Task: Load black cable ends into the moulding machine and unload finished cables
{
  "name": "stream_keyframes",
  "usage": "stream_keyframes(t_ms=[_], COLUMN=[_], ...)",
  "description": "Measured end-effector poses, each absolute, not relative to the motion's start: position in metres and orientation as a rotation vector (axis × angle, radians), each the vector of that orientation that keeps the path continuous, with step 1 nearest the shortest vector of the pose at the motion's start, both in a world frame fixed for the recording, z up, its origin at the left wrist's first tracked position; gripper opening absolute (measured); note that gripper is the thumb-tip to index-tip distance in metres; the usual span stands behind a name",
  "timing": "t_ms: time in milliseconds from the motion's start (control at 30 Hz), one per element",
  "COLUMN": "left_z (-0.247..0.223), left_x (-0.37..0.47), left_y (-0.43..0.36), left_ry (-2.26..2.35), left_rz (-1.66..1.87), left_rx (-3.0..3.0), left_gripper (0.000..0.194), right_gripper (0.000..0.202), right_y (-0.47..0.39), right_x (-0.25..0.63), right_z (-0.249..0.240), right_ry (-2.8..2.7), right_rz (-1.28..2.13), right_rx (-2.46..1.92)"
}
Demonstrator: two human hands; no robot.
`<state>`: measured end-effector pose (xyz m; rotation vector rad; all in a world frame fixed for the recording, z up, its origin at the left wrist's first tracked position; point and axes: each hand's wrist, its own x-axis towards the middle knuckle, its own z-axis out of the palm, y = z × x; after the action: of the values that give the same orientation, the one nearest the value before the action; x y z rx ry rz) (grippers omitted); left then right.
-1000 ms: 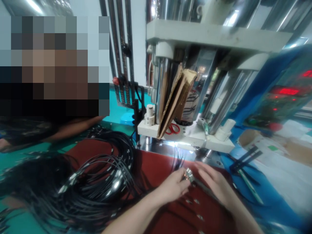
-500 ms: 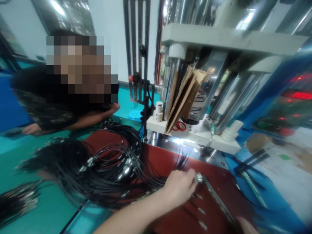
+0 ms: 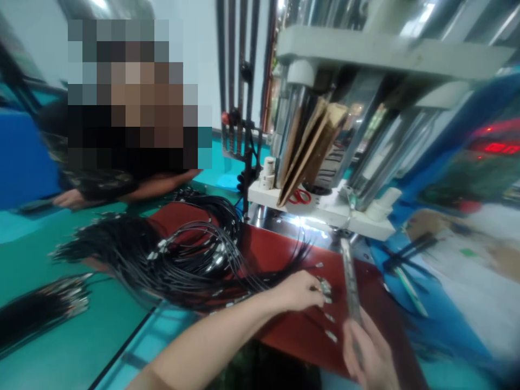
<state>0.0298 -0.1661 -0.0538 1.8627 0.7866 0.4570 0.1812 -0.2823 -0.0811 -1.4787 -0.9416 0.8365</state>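
Observation:
My left hand [image 3: 301, 292] is closed in a pinch on small metal-ended cable connectors [image 3: 325, 288] above the red-brown mat [image 3: 280, 252]. Thin black cables [image 3: 195, 298] run from there toward the left. My right hand [image 3: 370, 349] is wrapped round the lower end of a long narrow metal bar [image 3: 350, 276], which points away from me with its far end near the press base. A gap separates the bar from my left fingers. Several loose cable ends, one a silvery connector [image 3: 331, 336], lie on the mat between my hands.
A press [image 3: 320, 208] stands at the back, with folded cardboard [image 3: 309, 146] and red-handled scissors [image 3: 299, 196] on it. A second cable bundle [image 3: 44, 309] lies on the green table [image 3: 105, 325]. A person [image 3: 105, 187] leans on the table at the far left.
The bar has swung up and away from the connectors by my left hand. My right hand has come further into view with it. My left hand stays at the connectors.

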Motion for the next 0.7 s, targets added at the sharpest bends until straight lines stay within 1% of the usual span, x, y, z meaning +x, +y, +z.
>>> stream_keyframes(t_ms=[67,167,300,533,633,700], left_z=[-0.062,-0.071,-0.075,-0.070,-0.069,-0.069], left_x=[0.036,0.042,0.044,0.046,0.047,0.046], left_y=[-0.166,-0.173,-0.181,-0.182,-0.185,-0.186], left_ry=[0.717,0.670,0.740,0.798,0.834,0.764], left_rz=[0.424,0.432,0.418,0.438,0.465,0.465], left_rx=[1.718,1.699,1.848,2.001,1.988,1.928], left_gripper=[0.017,0.016,0.020,0.021,0.020,0.024], right_gripper=[0.035,0.039,0.042,0.039,0.047,0.051], right_y=[-0.272,-0.260,-0.257,-0.258,-0.256,-0.255], right_x=[0.161,0.148,0.146,0.148,0.147,0.148], right_z=[-0.076,-0.071,-0.075,-0.084,-0.085,-0.086], right_ry=[-0.777,-0.691,-0.707,-0.785,-0.801,-0.813], right_rz=[0.863,0.886,0.905,0.840,0.797,0.791], right_rx=[-1.445,-1.420,-1.383,-1.479,-1.550,-1.572])
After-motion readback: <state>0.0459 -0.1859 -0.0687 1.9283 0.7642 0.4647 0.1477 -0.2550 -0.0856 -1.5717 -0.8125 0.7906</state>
